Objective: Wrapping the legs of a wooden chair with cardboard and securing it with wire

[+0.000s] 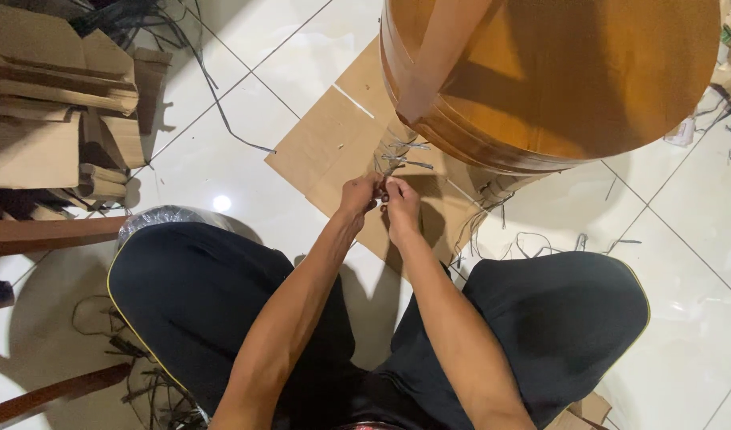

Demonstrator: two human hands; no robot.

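Brown cardboard sheet (325, 135) lies flat on the white tiled floor (222, 159), one sheet, partly under a round wooden table (556, 80) with a glossy orange-brown finish. One table, seen from above, one curved wooden band (441, 56) crossing its side.

Both hands meet just below the table rim, over the cardboard. Left hand (359, 195) and right hand (401, 203) are touching or nearly so, fingers pinched narrow on something small and dark between them. Can't tell exactly what it is; looks like an end of the thin strapping strips (401, 155) that hang in a bunch from a wrapped table leg (397, 143) right above the hands. Strip count not readable, several at least.

Person is seated on the floor, two knees in black trousers (198, 287) spread either side of the forearms, yellow piping along the outer seams.

More loose strips (540, 239) are scattered on the tiles to the right of the hands, near the right knee. Another tangle of dark strips (142, 382) sits by the left knee.

Stack of flattened cardboard boxes (54, 103) top left, well apart from the hands; exact count not clear, several layers. Two dark wooden bars (47, 235) come in from the left edge, one above the left knee, one lower down. One clear plastic bag (158, 216) shows just behind the left knee.
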